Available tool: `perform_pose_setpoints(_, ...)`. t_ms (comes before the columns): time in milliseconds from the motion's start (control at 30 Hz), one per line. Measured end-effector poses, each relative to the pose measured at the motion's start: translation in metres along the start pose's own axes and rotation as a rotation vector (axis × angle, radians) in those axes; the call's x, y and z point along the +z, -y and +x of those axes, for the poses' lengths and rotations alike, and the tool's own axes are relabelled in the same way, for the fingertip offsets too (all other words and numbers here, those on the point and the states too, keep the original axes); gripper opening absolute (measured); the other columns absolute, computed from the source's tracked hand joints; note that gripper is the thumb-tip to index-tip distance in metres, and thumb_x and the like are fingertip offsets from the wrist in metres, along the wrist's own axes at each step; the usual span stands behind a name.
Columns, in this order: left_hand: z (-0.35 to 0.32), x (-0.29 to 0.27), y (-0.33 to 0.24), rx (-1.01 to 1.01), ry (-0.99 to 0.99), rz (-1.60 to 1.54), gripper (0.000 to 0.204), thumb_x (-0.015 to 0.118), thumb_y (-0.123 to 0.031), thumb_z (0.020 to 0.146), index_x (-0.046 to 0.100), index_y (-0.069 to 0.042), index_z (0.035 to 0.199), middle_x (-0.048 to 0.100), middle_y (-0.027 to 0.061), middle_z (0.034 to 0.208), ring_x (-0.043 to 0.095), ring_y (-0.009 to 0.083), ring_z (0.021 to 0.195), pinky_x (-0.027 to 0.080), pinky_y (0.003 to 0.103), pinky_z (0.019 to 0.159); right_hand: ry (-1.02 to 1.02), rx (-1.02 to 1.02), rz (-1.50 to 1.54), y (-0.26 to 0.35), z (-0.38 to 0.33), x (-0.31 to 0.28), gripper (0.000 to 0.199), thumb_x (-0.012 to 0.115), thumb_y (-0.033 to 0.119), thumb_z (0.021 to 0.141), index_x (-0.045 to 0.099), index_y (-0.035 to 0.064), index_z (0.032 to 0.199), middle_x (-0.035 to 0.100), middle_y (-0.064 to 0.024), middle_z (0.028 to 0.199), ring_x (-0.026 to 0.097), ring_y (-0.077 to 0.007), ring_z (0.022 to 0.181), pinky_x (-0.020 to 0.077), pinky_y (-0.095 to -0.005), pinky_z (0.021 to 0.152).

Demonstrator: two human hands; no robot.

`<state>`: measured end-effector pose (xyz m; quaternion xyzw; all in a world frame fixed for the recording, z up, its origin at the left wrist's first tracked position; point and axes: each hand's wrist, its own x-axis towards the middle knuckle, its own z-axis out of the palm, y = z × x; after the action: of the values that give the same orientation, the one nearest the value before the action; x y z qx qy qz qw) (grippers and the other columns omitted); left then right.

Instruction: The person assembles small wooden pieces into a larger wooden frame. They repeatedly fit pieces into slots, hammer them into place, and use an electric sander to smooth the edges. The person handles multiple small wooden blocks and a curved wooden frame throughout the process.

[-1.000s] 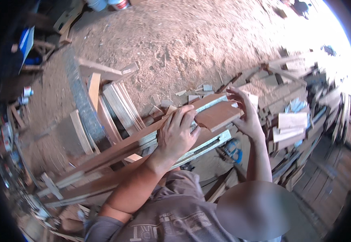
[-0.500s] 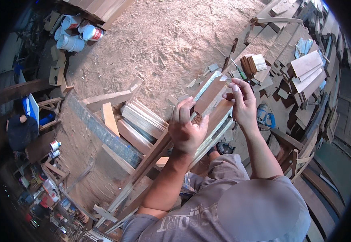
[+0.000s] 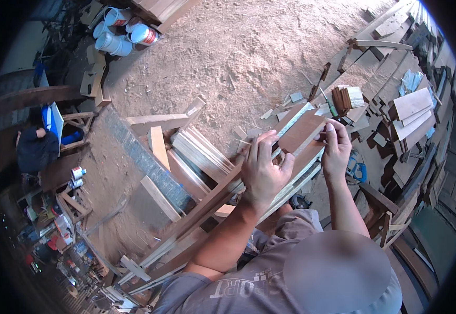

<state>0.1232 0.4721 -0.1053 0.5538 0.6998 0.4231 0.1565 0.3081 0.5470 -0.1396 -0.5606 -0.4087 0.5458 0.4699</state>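
A short brown wooden board (image 3: 300,132) with a pale long edge is held up between my two hands. My left hand (image 3: 265,170) closes on its nearer end, with the thumb and bent fingers at the corner. At the far right corner, my right hand (image 3: 337,153) pinches the board's edge between thumb and fingers. Beneath the board, long timber rails (image 3: 207,211) run diagonally from lower left to upper right. Their upper part is partly hidden by the board and my hands.
Stacked pale boards (image 3: 202,156) lie left of my left hand. Beyond my right hand are a small stack of brown blocks (image 3: 347,98), a green-handled tool (image 3: 331,107) and a blue power tool (image 3: 358,170). White buckets (image 3: 114,45) stand far left; another person (image 3: 35,149) is at the left.
The view has shifted and turned slightly. The board now shows more of its broad brown face, and my right hand has come down a little with its fingers on the edge.
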Motion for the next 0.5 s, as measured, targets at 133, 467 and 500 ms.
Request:
perform_pose_setpoints(133, 0.0004, -0.0012, 0.0029, 0.006, -0.006, -0.017, 0.037, 0.083, -0.018, 0.087, 0.064, -0.001, 0.114, 0.072, 0.0195, 0.118, 0.071, 0.0400, 0.109, 0.059, 0.046, 0.091, 0.029, -0.006, 0.040, -0.0006, 0.0012, 0.0035, 0.023, 0.061, 0.016, 0.112, 0.067, -0.0021, 0.124, 0.070, -0.0072, 0.101, 0.069, -0.0132, 0.085, 0.0554, -0.0266, 0.080)
perform_pose_setpoints(467, 0.0066, -0.0013, -0.0052, 0.001, -0.014, 0.045, 0.026, 0.081, -0.018, 0.096, 0.067, 0.002, 0.105, 0.073, 0.0183, 0.102, 0.073, 0.0383, 0.093, 0.059, 0.045, 0.080, 0.058, 0.001, 0.073, -0.0029, 0.0066, 0.0047, 0.026, 0.064, 0.020, 0.110, 0.068, -0.0042, 0.120, 0.071, -0.0080, 0.096, 0.069, -0.0141, 0.085, 0.0573, -0.0287, 0.080)
perform_pose_setpoints(500, 0.0064, -0.0004, -0.0051, 0.012, -0.017, 0.041, 0.026, 0.081, -0.018, 0.096, 0.067, 0.002, 0.106, 0.073, 0.0182, 0.101, 0.073, 0.0382, 0.093, 0.059, 0.045, 0.080, 0.050, 0.009, 0.062, -0.0024, 0.0053, 0.0036, 0.026, 0.064, 0.020, 0.110, 0.069, -0.0042, 0.120, 0.072, -0.0080, 0.096, 0.069, -0.0140, 0.085, 0.0573, -0.0286, 0.080)
